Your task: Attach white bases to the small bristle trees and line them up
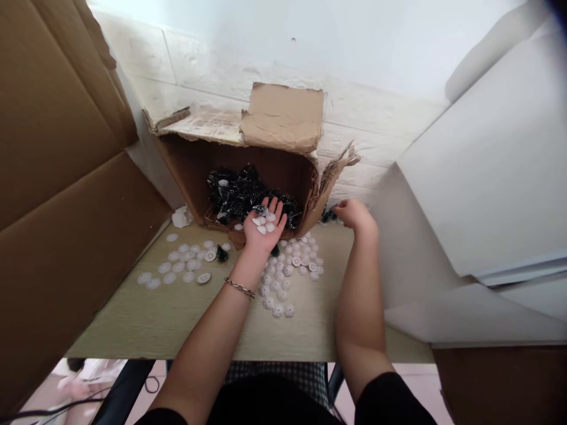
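My left hand [264, 227] is turned palm up in front of a torn cardboard box [190, 171] and holds several small white discs [264, 222] on the palm. A chain bracelet circles that wrist. The box lies on its side, with a heap of black parts [239, 192] inside. My right hand [353, 213] reaches past the box's torn right flap [332, 174], its fingers curled near a dark piece [328, 215]; whether it grips anything is hidden. More white discs [287, 271] lie on the table under and between my hands.
A second group of white discs [179, 267] lies at the left on the pale wooden table [177, 324]. Big brown cardboard sheets [57, 177] stand at the left, white panels [487, 177] at the right, a white wall behind.
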Tool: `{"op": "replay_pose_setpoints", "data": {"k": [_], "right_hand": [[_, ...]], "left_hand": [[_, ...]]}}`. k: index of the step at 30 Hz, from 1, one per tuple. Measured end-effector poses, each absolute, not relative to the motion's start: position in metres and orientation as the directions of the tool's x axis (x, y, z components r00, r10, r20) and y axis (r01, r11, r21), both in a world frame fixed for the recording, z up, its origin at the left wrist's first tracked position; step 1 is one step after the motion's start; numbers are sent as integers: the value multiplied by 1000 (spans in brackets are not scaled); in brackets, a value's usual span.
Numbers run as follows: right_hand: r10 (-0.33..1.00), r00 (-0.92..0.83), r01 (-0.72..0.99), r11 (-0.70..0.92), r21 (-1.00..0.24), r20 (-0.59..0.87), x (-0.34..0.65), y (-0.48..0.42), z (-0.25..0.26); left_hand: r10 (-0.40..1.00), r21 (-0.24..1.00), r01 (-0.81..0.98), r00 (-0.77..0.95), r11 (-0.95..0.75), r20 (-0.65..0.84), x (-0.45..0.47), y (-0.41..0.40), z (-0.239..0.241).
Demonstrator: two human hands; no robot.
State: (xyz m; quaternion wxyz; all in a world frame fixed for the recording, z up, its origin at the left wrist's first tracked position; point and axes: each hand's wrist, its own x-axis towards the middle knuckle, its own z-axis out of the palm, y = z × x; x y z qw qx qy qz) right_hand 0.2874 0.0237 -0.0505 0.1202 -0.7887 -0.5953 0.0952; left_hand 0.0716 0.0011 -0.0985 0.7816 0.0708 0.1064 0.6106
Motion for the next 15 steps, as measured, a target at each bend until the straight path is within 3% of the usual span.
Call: {"op": "replay_pose_setpoints", "data": {"k": [3,5,9,11,13,15], "right_hand": [[956,209,913,-266,-310,-207,274,-3,-20],[960,137,912,-219,-348,-244,261,-25,-1],[972,-178,868,82,-489,-153,224,-57,23],[948,-318,809,254,-530,-32,202,-60,23],[926,-363,777,363,-514,105,181,-54,13],[939,-301,815,345,-466,169,164,-42,-3]], "left_hand": [[968,235,-940,235,248,-84,72,0,-98],[967,232,-940,235,251,-97,73,0,-97],[965,226,-939,244,259,-93,75,0,-98],[971,225,-944,229,240,-76,77,2,-100],[977,236,-949,196,210,-84,79,4,-101],[980,255,-948,169,190,-102,81,6,-102]]}}
